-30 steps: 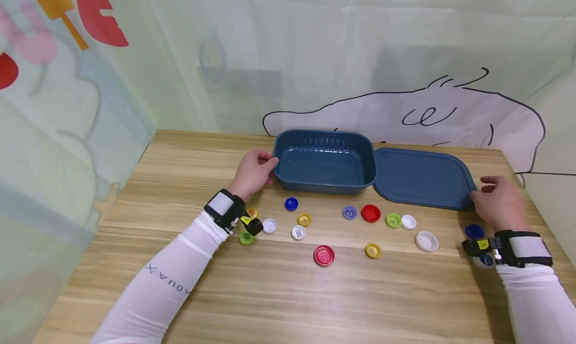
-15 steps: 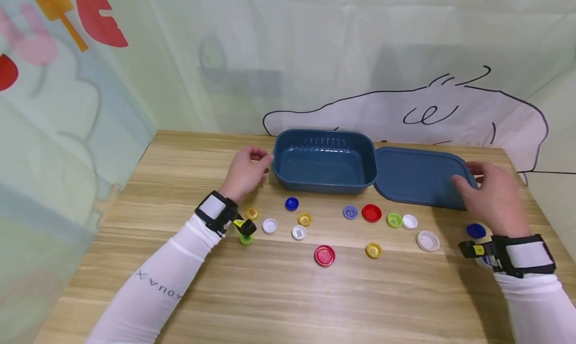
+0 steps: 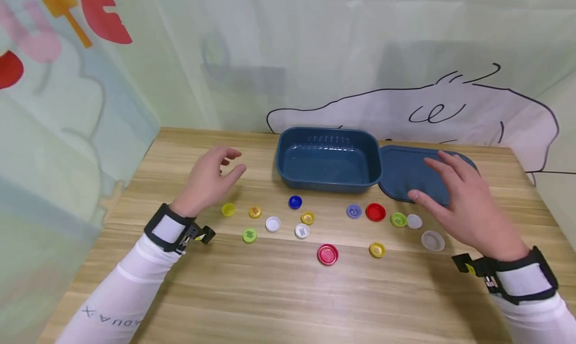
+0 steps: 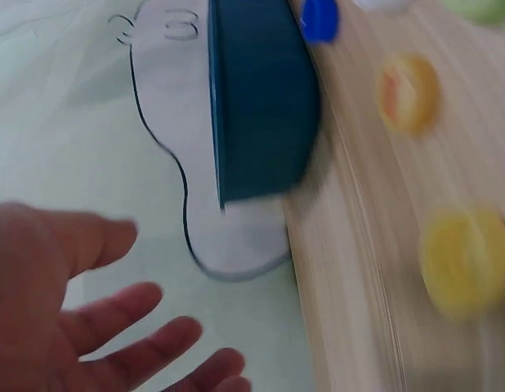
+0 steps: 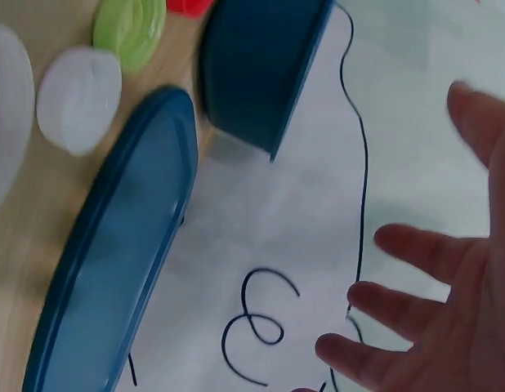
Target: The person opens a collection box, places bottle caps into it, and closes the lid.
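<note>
My left hand (image 3: 209, 179) hovers left of a dark blue plastic box (image 3: 328, 186), fingers loosely bent and nothing in them. In the left wrist view its fingers (image 4: 126, 314) are spread apart, away from the box (image 4: 265, 106). My right hand (image 3: 468, 206) hangs over the flat blue lid (image 3: 400, 171) with fingers spread, covering part of it. The right wrist view shows those fingers (image 5: 424, 249) empty, with the lid (image 5: 126, 237) lying beyond. The box stands upright without its cover, and its inside looks bare. The lid lies right beside the box.
Several bottle caps lie scattered in front of the box, among them a red cap (image 3: 327, 254), a dark blue cap (image 3: 295, 202), a yellow cap (image 3: 228, 210) and a white cap (image 3: 432, 240). A printed cloth (image 3: 315, 44) hangs behind the wooden table (image 3: 279, 299).
My left hand has left the box's side and moved left, uncovering a yellow cap. My right hand has come off the lid's right edge and moved left over it, fingers spreading.
</note>
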Demonstrator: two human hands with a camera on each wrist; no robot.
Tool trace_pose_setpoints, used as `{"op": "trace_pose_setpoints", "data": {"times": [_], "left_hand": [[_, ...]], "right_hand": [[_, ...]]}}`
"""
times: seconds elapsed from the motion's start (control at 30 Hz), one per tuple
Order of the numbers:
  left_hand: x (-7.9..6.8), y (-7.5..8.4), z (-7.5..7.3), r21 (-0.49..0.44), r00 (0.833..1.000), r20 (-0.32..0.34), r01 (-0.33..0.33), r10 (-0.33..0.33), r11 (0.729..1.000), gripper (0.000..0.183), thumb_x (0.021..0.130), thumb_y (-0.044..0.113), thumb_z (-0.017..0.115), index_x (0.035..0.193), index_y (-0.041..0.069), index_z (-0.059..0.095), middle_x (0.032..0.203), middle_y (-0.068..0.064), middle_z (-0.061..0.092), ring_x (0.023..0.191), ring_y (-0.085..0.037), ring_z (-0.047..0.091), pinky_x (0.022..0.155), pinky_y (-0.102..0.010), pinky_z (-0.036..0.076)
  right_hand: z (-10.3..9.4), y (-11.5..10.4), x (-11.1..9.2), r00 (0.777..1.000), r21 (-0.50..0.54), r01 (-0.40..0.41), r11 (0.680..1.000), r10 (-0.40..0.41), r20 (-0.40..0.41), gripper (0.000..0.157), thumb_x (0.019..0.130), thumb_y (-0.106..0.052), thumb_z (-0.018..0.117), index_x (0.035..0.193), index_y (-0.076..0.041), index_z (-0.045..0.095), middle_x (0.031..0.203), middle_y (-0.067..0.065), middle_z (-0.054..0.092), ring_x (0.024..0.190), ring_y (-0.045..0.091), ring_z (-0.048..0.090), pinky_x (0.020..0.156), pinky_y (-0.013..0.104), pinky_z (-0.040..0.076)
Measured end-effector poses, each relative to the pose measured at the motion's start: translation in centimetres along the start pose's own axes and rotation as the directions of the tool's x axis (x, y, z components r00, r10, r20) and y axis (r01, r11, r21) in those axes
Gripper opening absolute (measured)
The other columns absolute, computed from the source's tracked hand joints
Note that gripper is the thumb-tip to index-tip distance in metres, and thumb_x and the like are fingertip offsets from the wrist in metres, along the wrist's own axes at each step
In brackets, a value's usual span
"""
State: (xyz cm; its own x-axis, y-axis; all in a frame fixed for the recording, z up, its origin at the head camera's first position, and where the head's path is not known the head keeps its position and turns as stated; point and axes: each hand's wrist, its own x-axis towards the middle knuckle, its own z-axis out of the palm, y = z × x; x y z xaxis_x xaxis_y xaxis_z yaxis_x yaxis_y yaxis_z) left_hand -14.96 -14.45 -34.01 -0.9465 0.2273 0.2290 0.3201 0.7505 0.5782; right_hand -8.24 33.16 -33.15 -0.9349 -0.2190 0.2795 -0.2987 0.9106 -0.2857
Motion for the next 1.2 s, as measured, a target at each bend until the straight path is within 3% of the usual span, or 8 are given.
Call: {"op": "trace_pose_setpoints", "data": {"times": [0.17,0.3,0.43,0.6,0.97,1.2], "left_hand": [[-1.4,-1.7,-1.0,0.111,0.992,0.12,-0.059,0.045,0.992,0.057,0.089,0.043,0.063,0.13,0.004,0.057,0.128,-0.009,0.053,0.12,-0.026,0.049,0.099,-0.042,0.038],[-2.7,-2.5,-0.8,0.162,0.963,0.261,-0.106,0.061,0.981,0.07,0.083,0.049,0.068,0.135,0.005,0.053,0.131,-0.008,0.051,0.121,-0.025,0.049,0.1,-0.042,0.039],[-4.0,-2.9,-0.1,0.203,0.942,0.331,-0.128,0.054,0.971,0.076,0.078,0.047,0.073,0.137,0.004,0.052,0.126,-0.008,0.053,0.112,-0.024,0.054,0.095,-0.041,0.043],[-4.9,-3.4,0.5,0.25,0.94,0.339,-0.125,0.034,0.96,0.072,0.077,0.044,0.075,0.134,0.005,0.057,0.116,-0.004,0.057,0.095,-0.017,0.055,0.086,-0.035,0.046],[-5.1,-3.5,1.2,0.287,0.937,0.35,-0.129,0.022,0.949,0.041,0.081,0.029,0.075,0.117,0.011,0.068,0.108,0.0,0.061,0.096,-0.016,0.057,0.084,-0.036,0.048],[-4.3,-2.9,0.9,0.257,0.939,0.342,-0.114,0.02,0.96,0.035,0.084,0.024,0.073,0.116,0.01,0.067,0.104,0.001,0.06,0.086,-0.014,0.056,0.076,-0.033,0.049]], "right_hand": [[0.5,-1.0,-1.1,0.996,-0.063,0.062,0.996,-0.058,0.064,0.094,0.079,-0.052,0.07,0.153,-0.01,0.03,0.159,0.017,0.012,0.144,0.041,-0.001,0.109,0.058,-0.005],[1.0,-1.8,-2.1,0.992,-0.098,0.099,0.99,-0.091,0.089,0.1,0.075,-0.059,0.07,0.155,-0.017,0.028,0.16,0.012,0.007,0.145,0.039,-0.005,0.108,0.059,-0.008],[1.7,-2.5,-2.9,0.985,-0.132,0.137,0.982,-0.121,0.119,0.103,0.072,-0.067,0.067,0.156,-0.024,0.024,0.161,0.009,0.005,0.145,0.036,-0.008,0.107,0.059,-0.008],[2.6,-3.1,-3.5,0.977,-0.149,0.166,0.975,-0.142,0.159,0.104,0.071,-0.074,0.061,0.156,-0.028,0.023,0.161,0.007,0.005,0.145,0.035,-0.01,0.107,0.06,-0.009],[4.1,-3.2,-4.4,0.969,-0.202,0.171,0.964,-0.127,0.21,0.105,0.069,-0.08,0.056,0.156,-0.029,0.025,0.161,0.006,0.003,0.145,0.035,-0.01,0.107,0.055,-0.015],[4.3,-3.2,-4.6,0.968,-0.204,0.171,0.964,-0.126,0.215,0.105,0.07,-0.08,0.055,0.156,-0.029,0.023,0.161,0.007,0.004,0.145,0.035,-0.01,0.106,0.056,-0.014]]}}
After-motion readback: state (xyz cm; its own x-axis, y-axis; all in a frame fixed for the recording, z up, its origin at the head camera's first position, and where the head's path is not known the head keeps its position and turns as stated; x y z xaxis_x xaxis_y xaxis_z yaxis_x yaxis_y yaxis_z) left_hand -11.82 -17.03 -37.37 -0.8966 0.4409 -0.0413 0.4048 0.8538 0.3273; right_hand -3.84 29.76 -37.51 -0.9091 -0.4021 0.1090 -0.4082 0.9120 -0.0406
